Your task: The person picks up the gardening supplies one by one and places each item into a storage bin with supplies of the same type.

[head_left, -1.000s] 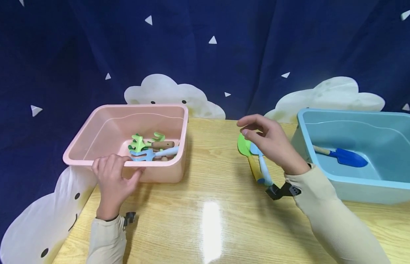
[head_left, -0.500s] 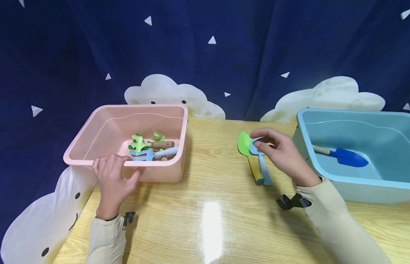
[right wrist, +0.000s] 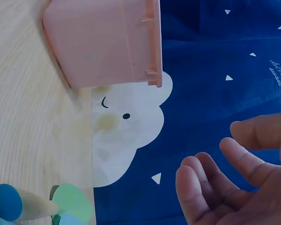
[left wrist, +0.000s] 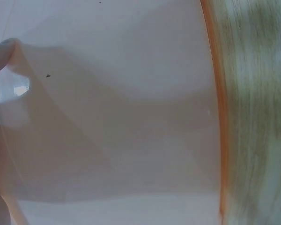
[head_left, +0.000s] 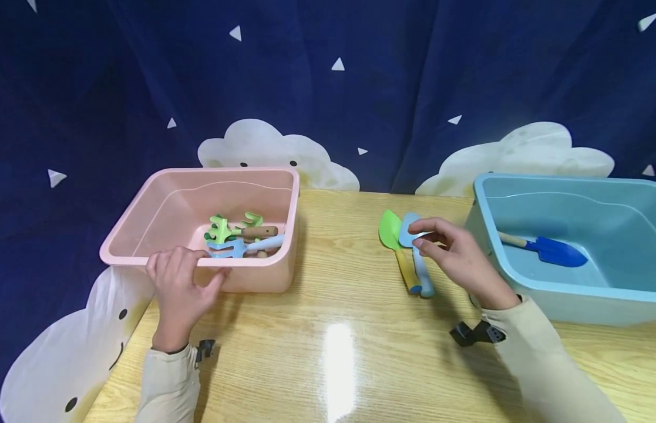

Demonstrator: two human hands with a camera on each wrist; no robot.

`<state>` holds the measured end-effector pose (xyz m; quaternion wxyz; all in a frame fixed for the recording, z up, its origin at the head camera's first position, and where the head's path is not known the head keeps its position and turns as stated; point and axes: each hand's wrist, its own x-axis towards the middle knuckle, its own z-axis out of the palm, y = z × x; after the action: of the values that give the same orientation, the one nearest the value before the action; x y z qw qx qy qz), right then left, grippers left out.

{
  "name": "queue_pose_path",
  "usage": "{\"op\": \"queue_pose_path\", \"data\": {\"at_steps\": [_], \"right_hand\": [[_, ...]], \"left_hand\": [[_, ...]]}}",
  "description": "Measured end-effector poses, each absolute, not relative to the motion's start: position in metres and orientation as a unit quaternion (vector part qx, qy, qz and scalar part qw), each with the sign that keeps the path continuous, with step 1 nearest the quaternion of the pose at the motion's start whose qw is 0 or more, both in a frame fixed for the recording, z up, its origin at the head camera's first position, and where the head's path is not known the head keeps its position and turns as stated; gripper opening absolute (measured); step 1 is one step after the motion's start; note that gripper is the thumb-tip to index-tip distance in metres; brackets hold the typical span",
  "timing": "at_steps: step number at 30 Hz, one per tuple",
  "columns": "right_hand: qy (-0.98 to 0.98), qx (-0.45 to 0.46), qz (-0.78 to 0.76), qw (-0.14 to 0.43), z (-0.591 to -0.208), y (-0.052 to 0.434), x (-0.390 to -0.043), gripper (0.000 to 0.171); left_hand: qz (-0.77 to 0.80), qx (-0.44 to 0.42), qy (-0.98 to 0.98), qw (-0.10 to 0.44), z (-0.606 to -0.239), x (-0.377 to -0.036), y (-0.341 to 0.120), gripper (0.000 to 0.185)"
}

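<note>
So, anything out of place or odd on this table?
Nothing damaged or spilled. Only the green shovel and light blue shovel lie loose on the table, outside both bins, beside the right hand.

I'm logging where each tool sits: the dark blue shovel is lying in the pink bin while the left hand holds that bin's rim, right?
Not quite. The head view shows the dark blue shovel lying in the blue bin on the right. The left hand does hold the pink bin by its near rim.
</note>
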<state>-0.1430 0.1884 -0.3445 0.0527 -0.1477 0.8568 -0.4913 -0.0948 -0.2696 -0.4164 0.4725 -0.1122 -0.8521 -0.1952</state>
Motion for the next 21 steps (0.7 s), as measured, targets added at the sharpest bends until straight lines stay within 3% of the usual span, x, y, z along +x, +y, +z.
{"op": "queue_pose_path", "data": {"at_steps": [7, 21], "right_hand": [[0.860, -0.148, -0.485, 0.065, -0.346, 0.190, -0.140, 0.027], [0.878, -0.158, -0.452, -0.002, -0.333, 0.189, -0.125, 0.026]], "left_hand": [[-0.201, -0.115, -0.853, 0.468, -0.415, -0.094, -0.269, 0.048], [-0.226, -0.139, -0.847, 0.461, -0.414, -0.098, -0.274, 0.044]]}}
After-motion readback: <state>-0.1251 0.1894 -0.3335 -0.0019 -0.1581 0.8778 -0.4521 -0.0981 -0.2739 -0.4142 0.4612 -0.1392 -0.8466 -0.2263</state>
